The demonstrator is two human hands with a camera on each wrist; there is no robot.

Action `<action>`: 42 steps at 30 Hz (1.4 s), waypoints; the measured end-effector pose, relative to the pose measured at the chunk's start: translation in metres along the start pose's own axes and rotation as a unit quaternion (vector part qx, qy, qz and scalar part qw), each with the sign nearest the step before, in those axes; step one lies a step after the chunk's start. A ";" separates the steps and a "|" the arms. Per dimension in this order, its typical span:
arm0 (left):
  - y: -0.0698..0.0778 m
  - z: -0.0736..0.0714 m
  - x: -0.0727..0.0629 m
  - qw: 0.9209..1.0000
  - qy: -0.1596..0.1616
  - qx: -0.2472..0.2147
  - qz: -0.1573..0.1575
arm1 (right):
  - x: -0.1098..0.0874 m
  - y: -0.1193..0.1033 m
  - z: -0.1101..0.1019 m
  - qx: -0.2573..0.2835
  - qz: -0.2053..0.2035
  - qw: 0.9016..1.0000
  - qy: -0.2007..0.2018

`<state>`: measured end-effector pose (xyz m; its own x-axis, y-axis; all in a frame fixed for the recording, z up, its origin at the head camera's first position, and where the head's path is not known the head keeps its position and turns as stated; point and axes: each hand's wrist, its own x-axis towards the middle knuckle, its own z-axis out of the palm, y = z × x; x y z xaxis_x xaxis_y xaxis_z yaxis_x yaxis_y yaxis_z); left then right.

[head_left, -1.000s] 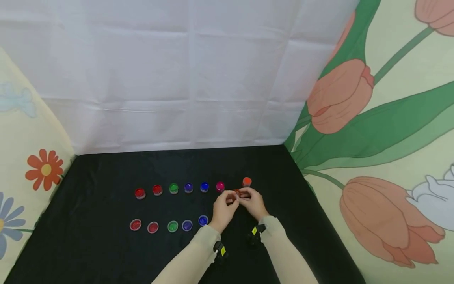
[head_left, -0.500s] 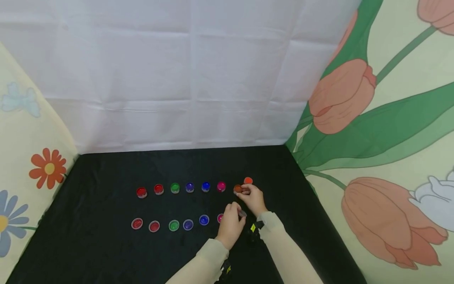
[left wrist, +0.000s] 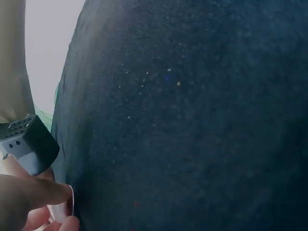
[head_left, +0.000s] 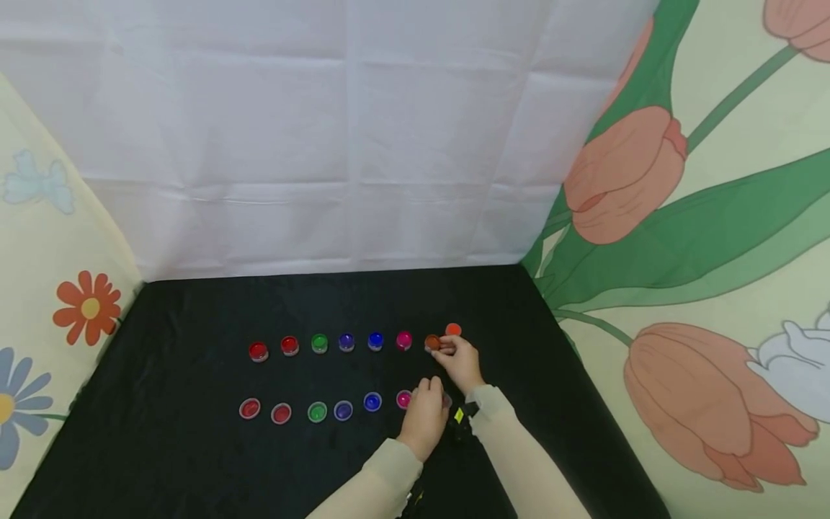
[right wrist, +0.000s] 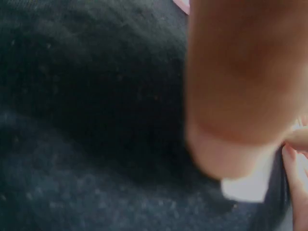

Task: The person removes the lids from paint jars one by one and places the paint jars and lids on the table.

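My right hand [head_left: 462, 364] grips a small brown paint pot [head_left: 431, 342] by its side, at the right part of the back row. In the right wrist view a finger hides most of that pot, and only a pale piece of its wall [right wrist: 248, 185] shows. Nearer the front, my left hand [head_left: 424, 417] pinches a round lid [head_left: 447, 401], mostly hidden behind the fingers and close over the black cloth. The left wrist view shows the lid edge-on [left wrist: 72, 199] between thumb and fingers. Beside the left fingers lies a pink lid [head_left: 403, 398], partly covered.
A capped-looking orange pot [head_left: 453, 329] stands just behind the right hand. Leftward, the back row holds pink [head_left: 403, 340], blue [head_left: 375, 341], green [head_left: 319, 343] and red pots [head_left: 258, 352]. Matching lids, such as the green one [head_left: 317, 411], lie in a front row on the black cloth [head_left: 162, 432].
Both hands were together at the brown pot. The left hand has come away with the lid, down to the front row. The right hand has lowered the pot into the back row.
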<state>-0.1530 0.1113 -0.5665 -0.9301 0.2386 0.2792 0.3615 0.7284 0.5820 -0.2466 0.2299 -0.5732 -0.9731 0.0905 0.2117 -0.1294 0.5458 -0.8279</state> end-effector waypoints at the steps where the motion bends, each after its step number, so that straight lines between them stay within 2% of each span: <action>1: 0.001 0.000 0.000 1.000 0.003 0.005 0.002 | 0.000 0.000 0.001 0.001 -0.001 1.000 0.002; 5: 0.002 0.000 -0.003 1.000 0.010 0.021 0.004 | 0.000 -0.001 0.003 0.008 -0.006 1.000 0.012; 14: 0.000 0.006 -0.002 1.000 0.016 0.022 0.007 | 0.001 -0.001 0.004 -0.011 -0.014 0.999 0.027; 23: -0.004 0.007 0.000 1.000 0.017 0.012 0.016 | 0.004 -0.001 0.002 -0.018 -0.009 1.000 0.021; 28: -0.004 0.001 0.002 1.000 -0.003 0.010 0.024 | 0.004 -0.002 -0.004 -0.014 -0.013 1.000 0.011; 35: -0.004 -0.011 0.010 0.998 -0.053 -0.019 0.007 | 0.005 0.001 -0.017 -0.010 -0.008 1.000 -0.005; 42: -0.006 -0.016 0.022 0.997 -0.076 -0.018 -0.002 | 0.008 0.012 -0.032 -0.014 0.010 1.000 -0.002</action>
<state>-0.1748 0.1023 -0.5514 -0.9295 0.3327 0.1592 0.3575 0.7070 0.6102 -0.2495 0.2636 -0.5647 -0.9762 0.0982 0.1932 -0.1045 0.5675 -0.8167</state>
